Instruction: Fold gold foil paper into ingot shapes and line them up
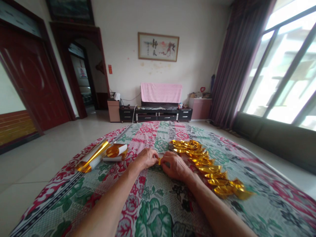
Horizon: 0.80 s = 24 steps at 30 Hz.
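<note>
Gold foil piece (159, 161) is pinched by my left grip (147, 158) and right grip (174, 165), apparently to steady both sides.

Left hand (147, 158) and right hand (174, 165): bare. Left forearm (108, 200), 7 o'clock, and right forearm (214, 204), 5 o'clock: bare, tapering wristward.

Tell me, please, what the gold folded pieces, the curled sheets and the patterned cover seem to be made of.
Gold folded pieces: probably foil or foil-coated paper, shiny, from crisp edges and bright highlights.
Curled sheets: likely foil-coated paper, glossy gold on one side, plain white on the other.
Patterned cover: seemingly woven cloth, matte, from its textured surface and small wrinkles; fibre unclear.
</note>
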Available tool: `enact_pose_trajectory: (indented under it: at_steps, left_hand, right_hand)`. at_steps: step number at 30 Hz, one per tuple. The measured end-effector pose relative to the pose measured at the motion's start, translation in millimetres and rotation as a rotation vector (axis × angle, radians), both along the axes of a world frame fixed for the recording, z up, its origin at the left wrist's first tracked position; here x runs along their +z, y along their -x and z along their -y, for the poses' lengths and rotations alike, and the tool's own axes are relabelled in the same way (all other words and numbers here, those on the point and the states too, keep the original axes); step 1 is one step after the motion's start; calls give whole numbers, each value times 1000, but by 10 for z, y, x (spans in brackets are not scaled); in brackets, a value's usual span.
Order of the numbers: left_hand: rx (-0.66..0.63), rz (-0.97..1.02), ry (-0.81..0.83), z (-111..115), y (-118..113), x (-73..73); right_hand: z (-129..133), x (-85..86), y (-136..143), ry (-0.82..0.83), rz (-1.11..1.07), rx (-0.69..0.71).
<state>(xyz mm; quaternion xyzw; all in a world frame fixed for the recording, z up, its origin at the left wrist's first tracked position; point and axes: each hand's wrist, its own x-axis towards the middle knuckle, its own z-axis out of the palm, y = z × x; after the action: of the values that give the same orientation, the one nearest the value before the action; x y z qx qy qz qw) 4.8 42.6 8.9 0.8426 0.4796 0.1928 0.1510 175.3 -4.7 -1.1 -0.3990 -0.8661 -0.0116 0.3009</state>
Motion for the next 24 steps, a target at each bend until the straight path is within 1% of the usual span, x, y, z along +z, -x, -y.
enact_pose_trajectory:
  at_steps: [7, 13, 18, 24]
  left_hand:
    - [0, -20, -3, -14, 3, -2]
    - [7, -16, 0, 23, 5, 25]
    - [6, -21, -2, 40, 2, 42]
    - [-5, -26, -2, 55, 3, 61]
  right_hand:
    - [-39, -64, 56, -22, -70, -168]
    - [-92, -101, 95, -3, -41, -284]
    - [-124, -106, 105, 13, -17, -333]
    - [-170, -118, 103, 10, -5, -351]
